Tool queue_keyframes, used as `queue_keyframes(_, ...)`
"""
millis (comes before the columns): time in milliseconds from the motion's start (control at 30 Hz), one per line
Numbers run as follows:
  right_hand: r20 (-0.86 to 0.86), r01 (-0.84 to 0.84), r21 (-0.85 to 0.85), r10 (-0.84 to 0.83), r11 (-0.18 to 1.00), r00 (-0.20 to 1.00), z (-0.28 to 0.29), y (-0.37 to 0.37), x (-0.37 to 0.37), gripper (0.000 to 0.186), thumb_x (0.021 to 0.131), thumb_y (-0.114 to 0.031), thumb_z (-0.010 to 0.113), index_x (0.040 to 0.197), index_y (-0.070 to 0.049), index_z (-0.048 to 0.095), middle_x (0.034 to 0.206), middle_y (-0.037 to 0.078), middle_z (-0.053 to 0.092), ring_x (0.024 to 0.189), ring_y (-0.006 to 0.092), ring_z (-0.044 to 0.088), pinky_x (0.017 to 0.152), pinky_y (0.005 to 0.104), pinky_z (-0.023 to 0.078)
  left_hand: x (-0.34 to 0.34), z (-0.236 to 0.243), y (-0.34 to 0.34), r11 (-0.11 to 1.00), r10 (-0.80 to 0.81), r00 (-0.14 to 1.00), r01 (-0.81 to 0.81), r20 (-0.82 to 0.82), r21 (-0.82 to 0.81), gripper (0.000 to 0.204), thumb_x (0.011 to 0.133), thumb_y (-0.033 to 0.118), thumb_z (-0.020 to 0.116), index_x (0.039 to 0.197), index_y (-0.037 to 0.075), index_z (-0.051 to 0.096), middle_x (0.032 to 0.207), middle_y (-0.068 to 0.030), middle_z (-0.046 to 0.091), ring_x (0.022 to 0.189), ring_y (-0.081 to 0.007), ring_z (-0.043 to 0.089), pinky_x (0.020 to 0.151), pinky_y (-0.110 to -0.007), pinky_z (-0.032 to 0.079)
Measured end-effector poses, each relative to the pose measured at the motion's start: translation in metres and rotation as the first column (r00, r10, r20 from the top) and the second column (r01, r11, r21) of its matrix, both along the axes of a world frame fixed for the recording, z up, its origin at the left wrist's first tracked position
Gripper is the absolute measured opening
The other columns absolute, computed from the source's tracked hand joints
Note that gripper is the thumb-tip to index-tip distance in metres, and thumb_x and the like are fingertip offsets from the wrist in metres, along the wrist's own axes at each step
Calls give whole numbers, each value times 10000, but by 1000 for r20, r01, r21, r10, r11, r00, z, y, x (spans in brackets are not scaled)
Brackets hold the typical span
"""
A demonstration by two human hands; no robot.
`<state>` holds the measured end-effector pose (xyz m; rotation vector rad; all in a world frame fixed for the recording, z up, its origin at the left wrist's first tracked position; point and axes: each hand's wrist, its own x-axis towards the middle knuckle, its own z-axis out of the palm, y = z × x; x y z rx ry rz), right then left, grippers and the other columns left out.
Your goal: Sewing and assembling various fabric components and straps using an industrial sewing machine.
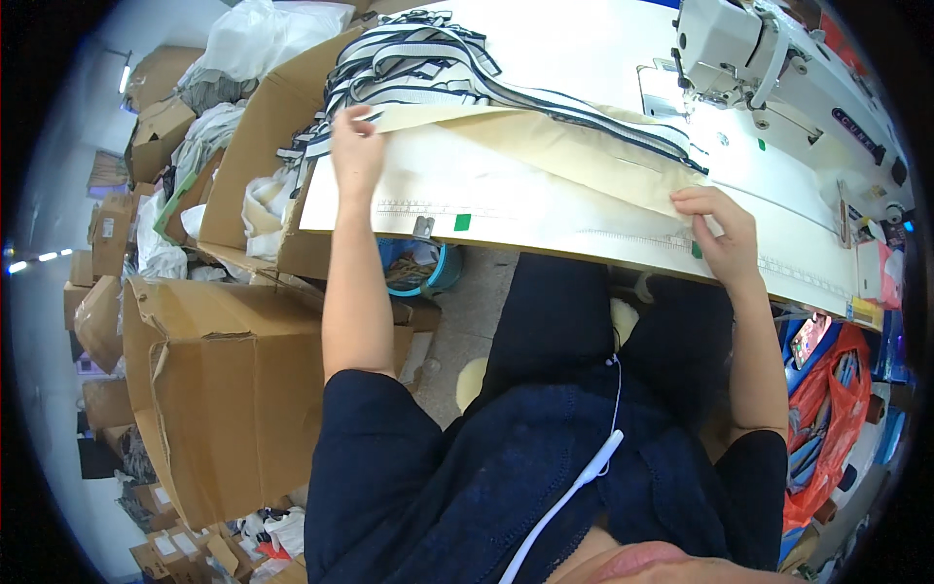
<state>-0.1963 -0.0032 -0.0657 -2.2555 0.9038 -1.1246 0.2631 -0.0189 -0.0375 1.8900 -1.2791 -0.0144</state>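
A long cream fabric piece (pixel 545 151) lies across the white sewing table (pixel 584 229). My left hand (pixel 356 146) pinches its far left end, next to a pile of navy-and-white striped straps (pixel 409 63). My right hand (pixel 718 234) presses and grips the fabric's near edge at the right, close to the table's front edge. One striped strap runs along the fabric toward the white sewing machine (pixel 739 49) at the upper right.
Brown cardboard boxes (pixel 224 389) and bags of fabric stand to my left. A teal bin (pixel 428 273) sits under the table. An orange bag (pixel 827 419) hangs at the right. Small items crowd the table's right end (pixel 876 273).
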Motion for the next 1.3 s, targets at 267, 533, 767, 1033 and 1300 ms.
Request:
queue_keyframes(267,14,38,-57,-37,998,999,2,-4,-24,212,787,125,568,910,-21,660,1063,110,695,1018,238,662,893,316,512,43,8,4,979,-35,997,19,-75,-203,392,804,62,703,1166,16,560,1019,-95,629,857,-173,597,739,-303,485)
queue_keyframes(533,-11,56,-56,-57,997,998,-1,-2,-36,211,781,133,557,901,-17,646,1070,114,683,1034,245,651,892,315,509,21,-10,14,998,-62,850,64,-523,-14,343,842,9,659,1173,28,572,1086,-116,643,805,-142,615,647,-251,488)
queue_keyframes(767,-65,77,-68,-81,995,995,-4,-2,-31,206,772,141,540,884,-11,623,1088,124,671,1035,244,646,894,314,500,-1,1,25,926,-232,807,355,-544,132,277,845,55,705,1100,57,595,866,-47,696,793,-79,596,721,-203,438)
queue_keyframes(1033,-3,208,-92,-210,974,978,-9,-4,-35,201,774,125,537,902,-6,620,1089,129,675,1035,246,647,914,314,490,15,31,44,633,-372,697,673,-613,381,133,893,194,687,886,64,715,788,47,651,720,-43,525,704,-207,421)
queue_keyframes(1300,-6,268,-121,-270,956,963,-12,-3,-39,186,764,118,541,889,-4,604,1095,133,674,1032,255,649,898,318,497,30,35,53,607,-432,184,783,-883,-134,353,911,295,653,1080,-14,671,1021,-86,697,858,-147,626,845,-290,477)
